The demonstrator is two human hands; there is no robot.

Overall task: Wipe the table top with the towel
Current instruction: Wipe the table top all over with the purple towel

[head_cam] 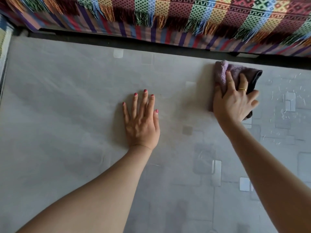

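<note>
Towel (222, 73): purple, bunched, dark edge at its 3 o'clock side, lying on the bench (67, 115) toward the 2 o'clock part of the view, close to the far edge. Pressed down by the right hand (235, 103), fingers spread over the cloth, thumb curled along its 9 o'clock side, cloth bunched up between thumb and fingers; a closed grip on the towel rather than a flat palm. Gold ring (242, 89) on one finger. Part of the towel showing beyond the fingertips at 12 o'clock, a small bit under the heel of the hand at 5 o'clock.

Left hand (142, 123) at the centre of the view, well apart from the towel, at its 8 o'clock. Flat on the bench, palm down, fingers straight and slightly spread, pointing to 12 o'clock; nothing held. Red polish on the nails. Both forearms bare, reaching in from 6 o'clock.

Bench surface pale grey, glossy, with faint rounded-square patterns, clearer toward 4 o'clock; small white flecks or scratches near 3 o'clock.

Beyond the far edge, at 12 o'clock, a dark gap, then a striped cover (151, 33) under a many-coloured woven blanket (185, 9) with fringe hanging down.
</note>
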